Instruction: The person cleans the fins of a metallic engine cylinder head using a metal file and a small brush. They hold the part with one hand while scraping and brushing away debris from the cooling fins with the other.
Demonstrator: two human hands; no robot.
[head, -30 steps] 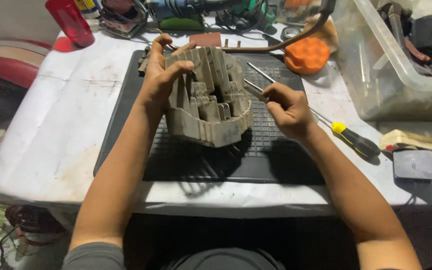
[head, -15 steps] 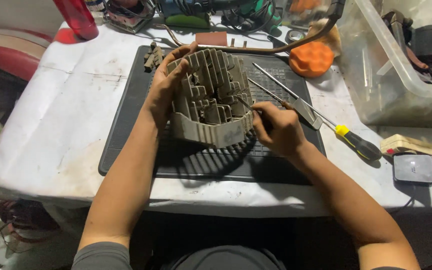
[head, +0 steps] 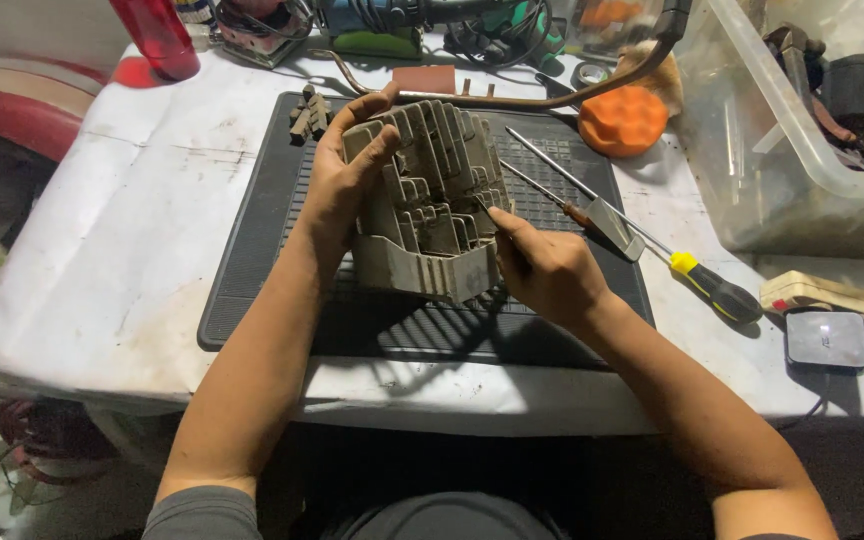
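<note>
The left hand gripped the finned casting tilted at 12 o'clock. The right hand, pinching a thin tool, worked best with short strokes between fins.

Left hand grips the finned casting at its 9 o'clock side, tilted up on the black mat. Right hand at 4 o'clock pinches a thin tool, tip between the fins. Screwdriver lies at 3 o'clock, orange pad at 2, red bottle at 10.
</note>
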